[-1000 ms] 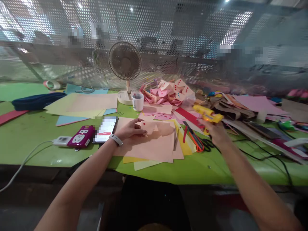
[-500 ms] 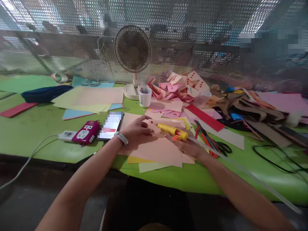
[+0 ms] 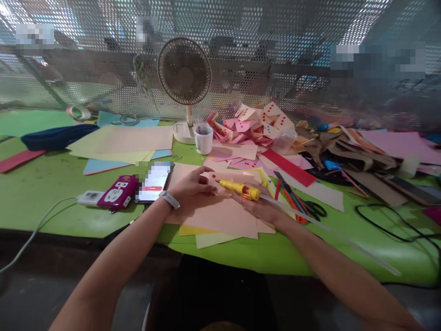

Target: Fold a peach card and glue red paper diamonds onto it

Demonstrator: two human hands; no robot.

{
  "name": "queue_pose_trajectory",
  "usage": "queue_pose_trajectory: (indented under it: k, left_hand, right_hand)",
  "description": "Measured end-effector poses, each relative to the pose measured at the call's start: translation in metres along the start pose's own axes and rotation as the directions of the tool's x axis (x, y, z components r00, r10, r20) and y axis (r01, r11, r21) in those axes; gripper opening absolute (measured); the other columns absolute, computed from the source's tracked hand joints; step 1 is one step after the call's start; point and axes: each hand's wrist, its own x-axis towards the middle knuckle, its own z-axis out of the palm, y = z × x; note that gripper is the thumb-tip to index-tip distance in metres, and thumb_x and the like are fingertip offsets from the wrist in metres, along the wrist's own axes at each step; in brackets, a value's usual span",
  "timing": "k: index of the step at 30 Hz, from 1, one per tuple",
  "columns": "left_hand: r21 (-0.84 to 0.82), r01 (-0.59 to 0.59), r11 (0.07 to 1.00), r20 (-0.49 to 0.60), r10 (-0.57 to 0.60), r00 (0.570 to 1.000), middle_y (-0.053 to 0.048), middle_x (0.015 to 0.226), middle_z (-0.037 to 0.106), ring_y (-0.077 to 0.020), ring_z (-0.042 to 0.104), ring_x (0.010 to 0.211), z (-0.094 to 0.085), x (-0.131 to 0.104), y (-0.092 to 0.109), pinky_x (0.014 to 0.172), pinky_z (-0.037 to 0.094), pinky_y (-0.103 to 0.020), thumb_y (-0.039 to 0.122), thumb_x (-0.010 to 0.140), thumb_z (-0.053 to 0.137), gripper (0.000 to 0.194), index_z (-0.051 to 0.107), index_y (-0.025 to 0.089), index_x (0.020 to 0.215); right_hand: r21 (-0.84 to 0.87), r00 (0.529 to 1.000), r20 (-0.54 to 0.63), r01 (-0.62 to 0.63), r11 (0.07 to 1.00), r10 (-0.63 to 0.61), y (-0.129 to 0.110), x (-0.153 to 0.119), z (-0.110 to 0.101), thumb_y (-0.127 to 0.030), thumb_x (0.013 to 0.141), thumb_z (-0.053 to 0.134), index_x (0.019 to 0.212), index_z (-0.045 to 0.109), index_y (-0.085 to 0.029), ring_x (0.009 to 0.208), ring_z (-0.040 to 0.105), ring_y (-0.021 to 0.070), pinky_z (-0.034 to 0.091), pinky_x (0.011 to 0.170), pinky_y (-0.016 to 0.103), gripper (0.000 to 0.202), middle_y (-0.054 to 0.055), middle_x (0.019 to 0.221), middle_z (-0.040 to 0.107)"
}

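Note:
In the head view my right hand [image 3: 260,207] is closed around a yellow hot glue gun [image 3: 237,187], its nozzle pointing left. A long translucent glue stick [image 3: 330,232] trails from the gun's back end toward the lower right. My left hand [image 3: 195,183], with a pale band [image 3: 169,199] at the wrist, rests on peach paper [image 3: 210,216]. Its thumb and index finger are apart, close to the nozzle tip. Just above the nozzle lies a small red square [image 3: 213,176] on a peach strip. Yellow and pale green sheets show from under the peach paper.
Left of the papers lie a phone [image 3: 154,181] and a magenta power socket [image 3: 119,192] with a cable. A fan [image 3: 184,71] and white cup [image 3: 204,139] stand behind. Right are a box cutter [image 3: 292,202], scissors [image 3: 316,209] and folded paper pieces [image 3: 262,122].
The view has shifted slightly, so things appear farther left. Both hands keep nearly the same pose, and the glue gun's nozzle sits slightly lower beside the red square.

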Motion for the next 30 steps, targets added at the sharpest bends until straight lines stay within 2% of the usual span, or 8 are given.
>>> queue_pose_trajectory:
  k: [7,11,21,30]
  left_hand:
    - [-0.026,0.007,1.0,0.02,-0.007,1.0,0.001,0.069,0.067,-0.0163,0.069,0.065,-0.001,0.002,-0.002,0.068,0.055,-0.033,0.019,0.074,0.078,0.052,0.046,0.018,0.114]
    - [-0.026,0.013,1.0,0.014,-0.013,1.0,0.003,0.065,0.065,-0.0163,0.069,0.064,0.0,0.001,0.0,0.07,0.056,-0.033,0.019,0.073,0.079,0.051,0.047,0.018,0.113]
    - [-0.04,0.012,0.999,0.019,-0.011,1.0,0.003,0.066,0.065,-0.0167,0.07,0.065,0.0,0.001,0.0,0.07,0.056,-0.034,0.021,0.072,0.079,0.051,0.047,0.018,0.112]
    - [-0.017,0.005,1.0,0.016,-0.005,1.0,0.005,0.064,0.064,-0.0153,0.069,0.064,0.001,0.0,0.001,0.07,0.055,-0.033,0.02,0.072,0.079,0.051,0.048,0.018,0.113]
  right_hand:
    - [-0.054,1.0,-0.006,-0.026,0.998,0.025,-0.014,0.002,0.0,-0.051,0.08,0.063,0.071,0.058,-0.024,0.057,0.048,0.0173,0.035,0.049,0.032,0.029,0.002,0.064,0.055]
    - [-0.073,1.0,-0.013,-0.01,0.997,0.009,-0.013,0.002,0.0,-0.05,0.079,0.063,0.066,0.051,-0.022,0.056,0.045,0.0154,0.032,0.049,0.03,0.033,0.001,0.062,0.052]
    - [-0.206,0.997,-0.01,0.073,0.976,-0.077,-0.008,0.002,0.0,-0.049,0.084,0.059,0.072,0.054,-0.022,0.059,0.049,0.0166,0.034,0.054,0.031,0.03,0.002,0.068,0.056]
    - [-0.156,0.998,-0.008,0.067,0.986,-0.069,-0.008,0.002,-0.001,-0.051,0.084,0.058,0.071,0.052,-0.025,0.06,0.05,0.0197,0.035,0.054,0.035,0.03,0.003,0.067,0.056]
